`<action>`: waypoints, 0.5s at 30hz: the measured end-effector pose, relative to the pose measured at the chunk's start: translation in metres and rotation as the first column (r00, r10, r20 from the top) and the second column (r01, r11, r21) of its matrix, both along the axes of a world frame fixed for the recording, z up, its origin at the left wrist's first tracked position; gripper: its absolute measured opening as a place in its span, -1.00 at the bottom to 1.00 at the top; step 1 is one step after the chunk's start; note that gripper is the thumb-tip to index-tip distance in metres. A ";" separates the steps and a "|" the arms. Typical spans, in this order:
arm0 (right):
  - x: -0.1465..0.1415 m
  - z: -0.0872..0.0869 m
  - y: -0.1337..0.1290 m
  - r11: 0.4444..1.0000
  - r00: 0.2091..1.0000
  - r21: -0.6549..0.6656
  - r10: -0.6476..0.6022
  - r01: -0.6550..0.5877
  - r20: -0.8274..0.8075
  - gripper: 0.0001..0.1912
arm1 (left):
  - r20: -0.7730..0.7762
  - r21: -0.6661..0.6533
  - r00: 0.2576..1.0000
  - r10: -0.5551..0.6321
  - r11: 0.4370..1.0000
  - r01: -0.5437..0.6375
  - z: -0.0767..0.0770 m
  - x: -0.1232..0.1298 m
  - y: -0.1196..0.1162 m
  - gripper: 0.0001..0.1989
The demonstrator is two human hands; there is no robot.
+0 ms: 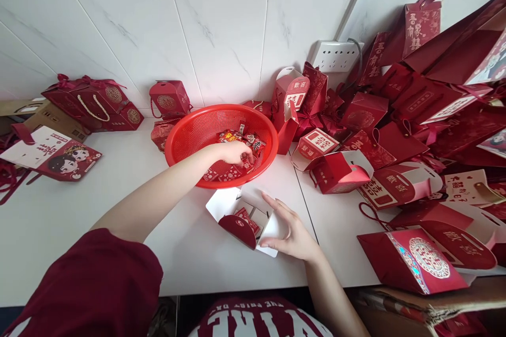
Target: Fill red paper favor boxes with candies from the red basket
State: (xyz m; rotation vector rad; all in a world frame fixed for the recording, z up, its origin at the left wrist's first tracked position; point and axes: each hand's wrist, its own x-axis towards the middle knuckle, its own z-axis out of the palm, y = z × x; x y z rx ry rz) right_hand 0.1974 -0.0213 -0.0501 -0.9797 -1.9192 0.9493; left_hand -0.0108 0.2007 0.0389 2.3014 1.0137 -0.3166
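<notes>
Packets [259, 146] lie in the red basket [171, 142] on the desk [185, 260]; I have the left hand [236, 153] curled among them, grip unclear from here, the right hand [294, 233] clasping the open box [238, 230] near the basket

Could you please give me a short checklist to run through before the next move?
1. Box open at the top: ok, its white inside shows.
2. Box steadied: ok, the right hand holds it at its right side.
3. Packets available in the red basket: ok, several small packets lie there.
4. Left hand holding a packet: cannot tell, its fingers are among them.
5. Left hand clear of the basket: not ok, it is inside the rim.
6. Number of packets in the box: cannot tell, though red wrapping shows inside.
</notes>
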 end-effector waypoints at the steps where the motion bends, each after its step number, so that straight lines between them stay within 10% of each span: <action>1: 0.000 0.000 0.000 1.000 1.000 0.003 -0.002 0.002 -0.003 0.07 | 0.032 -0.022 0.999 0.013 1.000 -0.012 0.008 -0.001 -0.003 -0.62; 7: 0.000 -0.001 0.000 1.000 1.000 0.019 0.006 -0.006 -0.013 0.05 | 0.346 -0.369 0.909 0.234 0.924 -0.097 0.055 -0.022 -0.028 -0.61; 15: 0.000 -0.004 0.000 1.000 0.999 0.012 0.016 -0.016 -0.042 0.02 | 0.450 -0.326 0.871 0.199 0.944 -0.047 0.091 -0.030 -0.071 -0.73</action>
